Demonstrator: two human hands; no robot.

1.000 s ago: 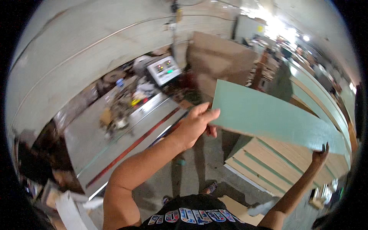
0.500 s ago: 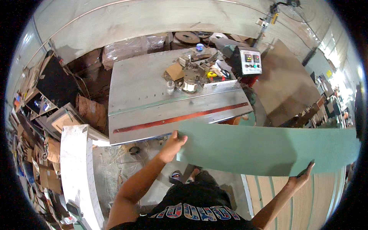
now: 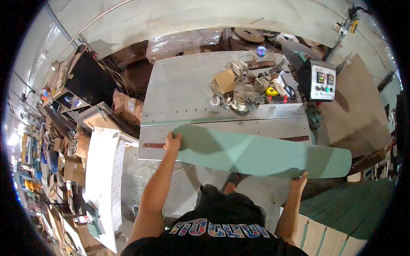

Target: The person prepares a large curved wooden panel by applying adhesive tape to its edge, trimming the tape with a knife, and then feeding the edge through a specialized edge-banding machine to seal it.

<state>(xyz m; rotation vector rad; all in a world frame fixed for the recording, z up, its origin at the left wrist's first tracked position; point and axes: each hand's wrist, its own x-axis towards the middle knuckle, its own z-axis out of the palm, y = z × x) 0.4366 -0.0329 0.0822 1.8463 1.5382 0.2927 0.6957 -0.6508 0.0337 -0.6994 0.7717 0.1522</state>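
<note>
The counter (image 3: 183,85) is a grey metal surface and serves as the reference for all positions. The stack (image 3: 341,209) of green-faced boards stands in front of the counter, beyond its right end. The brown sheet (image 3: 358,102) leans to the right of the counter. The green board (image 3: 256,151) is positioned across the front edge of the counter, its right end extending past the counter's right corner; whether its underside touches the counter cannot be determined. The white panel (image 3: 102,170) stands in front of the counter, to the left.

The control box (image 3: 323,83) is at the right end of the counter, its indicators lit. The metal device (image 3: 243,96) rests on the counter, right of centre.

Both hands are closed on the green board. The left hand (image 3: 173,142) grips its left end above the counter's front edge, thumb on the upper face; the fingers are hidden beneath. The right hand (image 3: 298,182) grips the near long edge, in front of the counter's right end; its fingers are mostly hidden.

The jar (image 3: 215,101) and the yellow tape measure (image 3: 271,91) sit on the counter, left and right of the metal device respectively.
</note>
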